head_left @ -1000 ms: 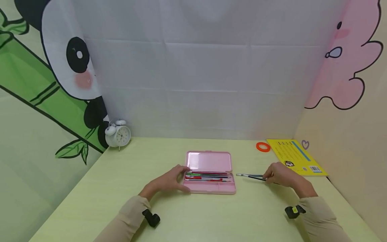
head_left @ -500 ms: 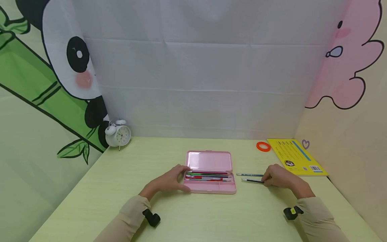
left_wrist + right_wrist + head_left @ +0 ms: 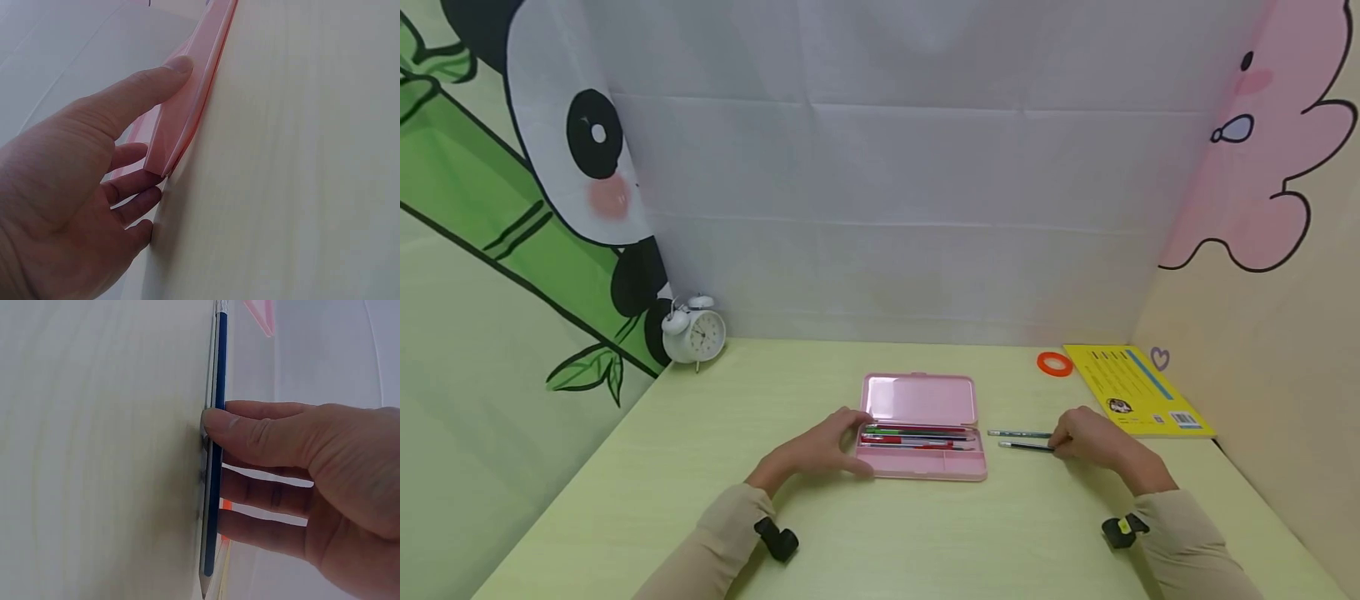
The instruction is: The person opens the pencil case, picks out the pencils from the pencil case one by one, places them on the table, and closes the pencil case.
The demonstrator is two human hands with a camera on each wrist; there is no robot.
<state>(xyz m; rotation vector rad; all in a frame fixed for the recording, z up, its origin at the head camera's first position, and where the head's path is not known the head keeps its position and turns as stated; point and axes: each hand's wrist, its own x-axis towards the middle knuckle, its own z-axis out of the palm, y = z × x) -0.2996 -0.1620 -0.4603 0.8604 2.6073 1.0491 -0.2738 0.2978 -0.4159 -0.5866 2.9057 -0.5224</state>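
Observation:
A pink pencil case (image 3: 921, 400) lies with its lid raised at the back, and several pens and pencils (image 3: 913, 442) fill its rear compartment. My left hand (image 3: 816, 450) grips the case's left end, thumb on the front wall and fingers round the corner, as the left wrist view shows. To the right, my right hand (image 3: 1093, 437) pinches a dark blue pencil (image 3: 220, 362) low over the table, its sharpened tip pointing away from the case. A second, teal-patterned pencil (image 3: 1018, 433) runs beside it, its other end hidden by the hand; whether my fingers hold it, I cannot tell.
Behind the right hand are an orange-red ring (image 3: 1055, 364) and a yellow book (image 3: 1138, 392) at the table's right edge. A white alarm clock (image 3: 702, 333) stands at the back left. A pale curtain (image 3: 917, 208) closes off the table's far side.
The two pencils, close together a second ago, now lie spread apart and nearly parallel. My right hand has shifted slightly left. The left hand and the case have stayed put.

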